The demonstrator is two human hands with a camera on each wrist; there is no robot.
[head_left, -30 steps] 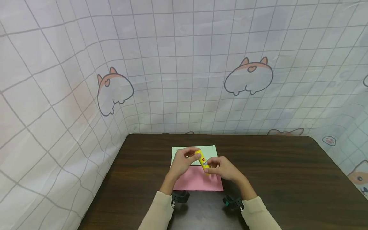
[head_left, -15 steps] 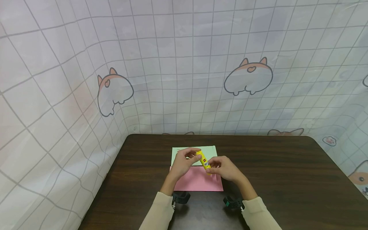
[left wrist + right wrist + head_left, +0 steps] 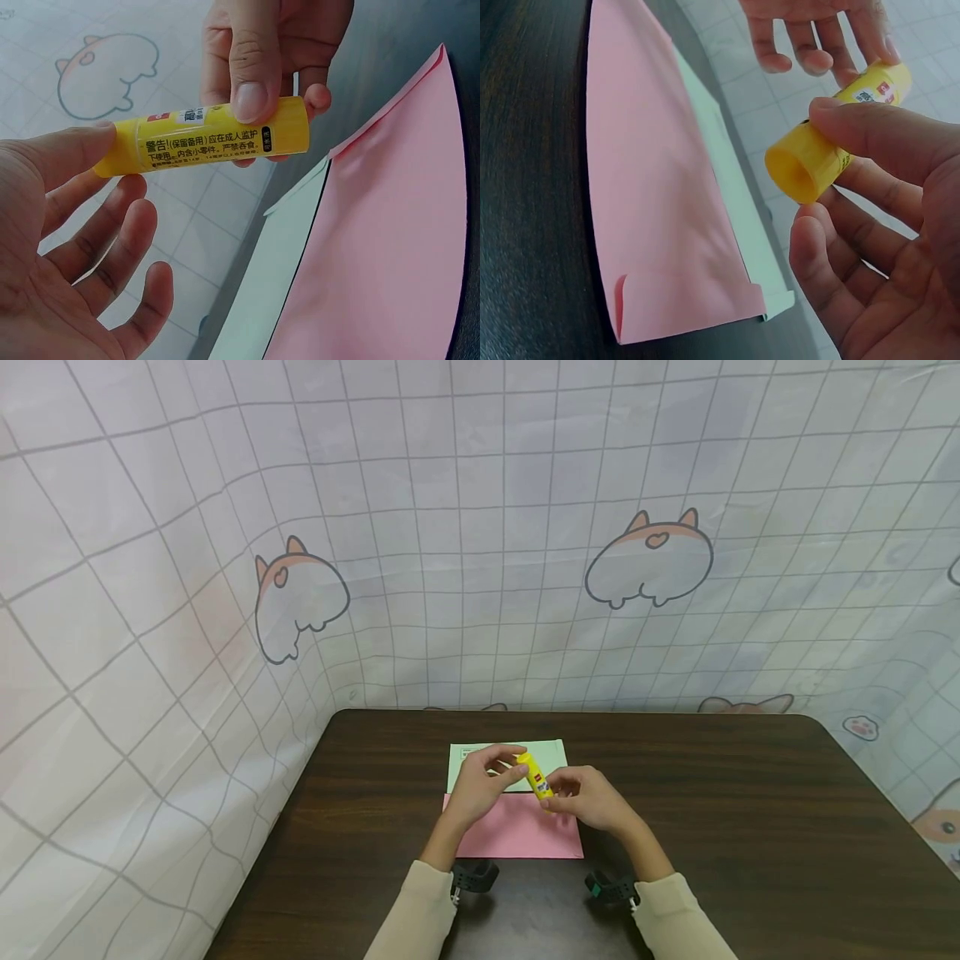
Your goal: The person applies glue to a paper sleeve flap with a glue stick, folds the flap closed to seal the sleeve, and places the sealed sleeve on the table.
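The yellow glue stick (image 3: 537,776) is held in the air above the counter (image 3: 712,810), over the two sheets. The right hand (image 3: 592,799) grasps its lower barrel, thumb on top and fingers curled beneath; the hollow base end faces the right wrist view. The left hand (image 3: 480,783) is at the cap end: its thumb (image 3: 71,150) touches the cap, while the remaining fingers hang relaxed and spread, not wrapped around the stick. Below, a pink sheet (image 3: 517,828) lies flat on the counter, with a pale green sheet (image 3: 468,758) just beyond it, their edges overlapping. A checked cloth backdrop (image 3: 480,527) with cartoon animal prints encloses the counter.
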